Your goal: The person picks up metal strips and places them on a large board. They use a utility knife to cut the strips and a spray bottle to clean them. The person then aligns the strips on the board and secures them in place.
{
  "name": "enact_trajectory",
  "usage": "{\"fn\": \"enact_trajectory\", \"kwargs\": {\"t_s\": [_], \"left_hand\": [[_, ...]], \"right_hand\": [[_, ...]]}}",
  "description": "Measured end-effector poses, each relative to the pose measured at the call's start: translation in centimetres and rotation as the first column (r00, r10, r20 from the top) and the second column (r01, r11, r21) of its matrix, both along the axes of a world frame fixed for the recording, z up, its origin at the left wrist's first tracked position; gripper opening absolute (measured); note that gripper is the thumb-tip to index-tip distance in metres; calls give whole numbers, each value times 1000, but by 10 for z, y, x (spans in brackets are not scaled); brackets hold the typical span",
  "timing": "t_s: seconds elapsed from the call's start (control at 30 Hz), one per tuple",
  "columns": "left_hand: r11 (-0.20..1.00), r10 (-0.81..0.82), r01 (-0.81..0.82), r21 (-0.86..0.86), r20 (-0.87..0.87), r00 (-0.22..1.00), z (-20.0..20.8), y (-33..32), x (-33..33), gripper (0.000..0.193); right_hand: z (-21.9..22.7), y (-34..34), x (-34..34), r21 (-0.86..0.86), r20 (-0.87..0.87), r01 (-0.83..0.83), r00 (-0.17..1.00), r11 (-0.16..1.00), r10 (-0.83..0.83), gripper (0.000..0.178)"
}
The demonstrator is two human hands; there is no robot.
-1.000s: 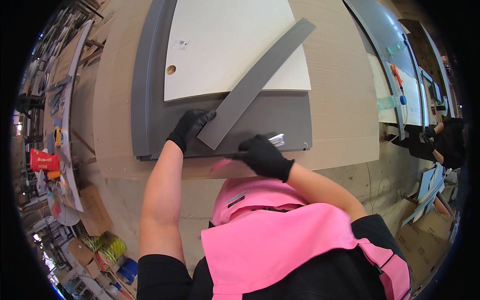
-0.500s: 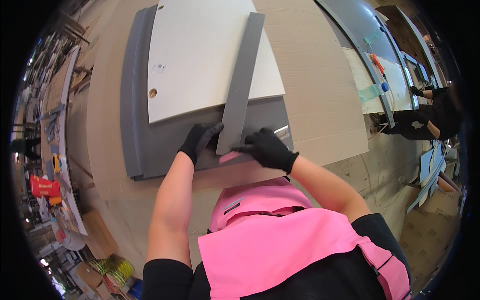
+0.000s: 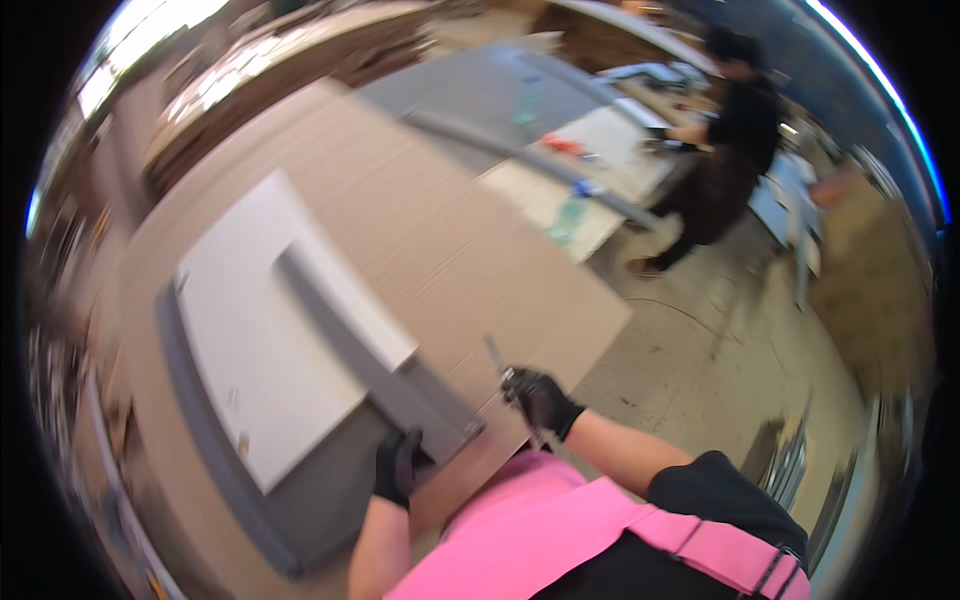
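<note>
Two black-gloved hands of yours are at work over layered flat panels, and much of the view is smeared by motion. Your left hand (image 3: 400, 466) is at the near end of the long grey strip (image 3: 350, 345), against its edge; you cannot tell from here whether the fingers pinch it or only rest there. Your right hand (image 3: 542, 402) is closed around a slender, greyish tool (image 3: 495, 355), its thin tip pointing up and away from you, too blurred to identify. The strip, flat, straight-edged and matt, lies slantwise across the smooth white board (image 3: 255, 335), its near end reaching over the grey panel (image 3: 335, 492) beneath. That white board is broad and flat, with a small round hole (image 3: 243, 443) near one corner. Along its left side, the grey panel has a long raised edge. Under everything spreads a large tan cardboard sheet (image 3: 450, 255), faintly ribbed. Your pink cloth apron (image 3: 520, 530) sits just below. Farther right, a translucent greenish bottle (image 3: 567, 218) with a blue cap and an orange-red tool (image 3: 562, 146) are near a person in dark clothing (image 3: 735, 130).
</note>
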State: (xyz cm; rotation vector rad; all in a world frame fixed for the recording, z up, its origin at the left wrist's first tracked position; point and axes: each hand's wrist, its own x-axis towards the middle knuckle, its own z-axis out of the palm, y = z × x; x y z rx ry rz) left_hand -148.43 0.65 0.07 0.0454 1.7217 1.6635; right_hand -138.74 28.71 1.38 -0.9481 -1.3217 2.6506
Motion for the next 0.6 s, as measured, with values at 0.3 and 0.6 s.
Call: {"fn": "enact_trajectory", "kwargs": {"t_s": [0.3, 0.6], "left_hand": [[846, -184, -203, 493, 626, 758, -14, 77, 1, 48], [865, -159, -158, 476, 560, 813, -15, 80, -22, 45]], "right_hand": [[-16, 3, 42, -392, -31, 142, 985, 909, -168, 11], [-12, 13, 11, -170, -34, -32, 999, 985, 26, 24]]}}
